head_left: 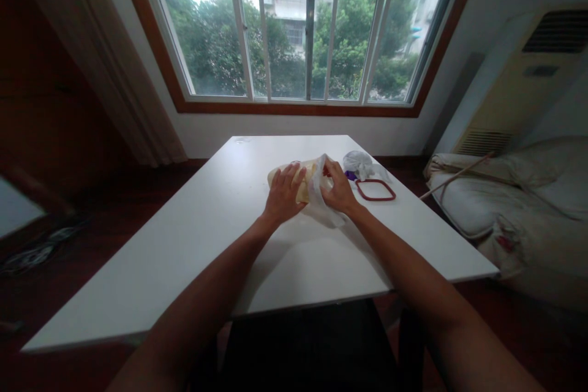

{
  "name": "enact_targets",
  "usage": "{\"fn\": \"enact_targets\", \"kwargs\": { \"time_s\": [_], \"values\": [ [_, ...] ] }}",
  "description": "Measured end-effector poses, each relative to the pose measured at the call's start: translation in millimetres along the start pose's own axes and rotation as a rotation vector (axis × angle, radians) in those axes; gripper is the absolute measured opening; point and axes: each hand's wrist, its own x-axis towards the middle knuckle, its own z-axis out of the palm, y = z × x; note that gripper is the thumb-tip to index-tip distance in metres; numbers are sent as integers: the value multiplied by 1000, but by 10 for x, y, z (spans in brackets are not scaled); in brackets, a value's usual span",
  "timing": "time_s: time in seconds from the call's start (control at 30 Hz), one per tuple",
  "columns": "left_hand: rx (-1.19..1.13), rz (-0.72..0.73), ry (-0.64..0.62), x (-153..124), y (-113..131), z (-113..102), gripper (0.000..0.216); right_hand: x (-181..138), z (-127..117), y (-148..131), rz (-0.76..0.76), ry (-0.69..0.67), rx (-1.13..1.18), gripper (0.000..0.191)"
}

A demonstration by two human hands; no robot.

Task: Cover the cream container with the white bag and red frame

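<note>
My left hand [285, 192] lies over a pale yellow, loaf-shaped thing [278, 173] on the white table [193, 245], its fingers curved around it. My right hand [339, 188] is closed on the thin clear plastic bag [321, 205] that wraps the right end of that yellow thing. Something red shows inside the bag by my right thumb. The two hands are close together, a little past the table's middle.
A dark red rectangular ring [375, 190] lies flat to the right of my hands, with a crumpled clear bag [361, 163] and a purple scrap behind it. Bedding [514, 196] is piled at the right. A wide window [303, 24] is straight ahead.
</note>
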Motion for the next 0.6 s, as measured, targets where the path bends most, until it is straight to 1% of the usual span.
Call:
{"fn": "enact_targets", "kwargs": {
  "time_s": [0.1, 0.23, 0.37, 0.43, 0.5, 0.6],
  "values": [
    [-46, 52, -21, 6, 21, 14, 101, -16, 9, -26, -70, 3, -33, 68],
    [-111, 136, -5, 18, 70, 21, 109, -32, -3, -32, -103, -60, -74, 58],
    [-136, 196, -24, 46, 128, -28, 100, -23, -43, -23, -121, -121, -81, 58],
    [-156, 196, -33, 55, 143, -58, 94, -8, -76, -18, -117, -135, -37, 59],
    [-186, 176, -17, 55, 141, -75, 92, 7, -119, 0, -83, -116, 35, 59],
    [-256, 104, 42, 40, 111, -69, 98, 19, -188, 89, 7, -47, 126, 61]
  ]
}}
